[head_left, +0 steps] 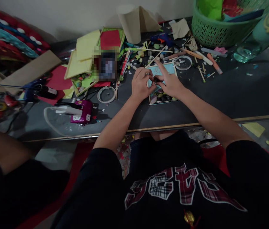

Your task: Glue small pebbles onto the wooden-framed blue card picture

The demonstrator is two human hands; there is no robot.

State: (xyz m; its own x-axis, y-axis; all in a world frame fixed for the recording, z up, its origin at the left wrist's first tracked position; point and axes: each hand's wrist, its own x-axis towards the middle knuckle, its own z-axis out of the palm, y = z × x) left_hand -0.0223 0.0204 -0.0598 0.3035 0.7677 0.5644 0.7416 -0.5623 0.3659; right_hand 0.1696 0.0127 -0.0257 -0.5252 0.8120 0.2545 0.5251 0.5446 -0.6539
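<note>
My left hand (142, 83) and my right hand (171, 83) meet over a small framed blue picture (173, 69) lying on the dark table. Between their pinched fingertips is a small dark pebble (157, 80), partly covered by the fingers. The right index finger stretches away toward the frame's far edge. Dark, green and purplish pebbles (164, 96) cover the near part of the picture, while a faint drawing shows on the blue at the far side.
Loose pebbles and sticks (146, 52) lie behind the picture. Tape rings (106, 94) and glue sticks (214, 63) flank it. A purple power strip (82, 112) is at left, a green basket (210, 31) and bottle (255, 43) at right. Another person's arm (3, 149) shows at left.
</note>
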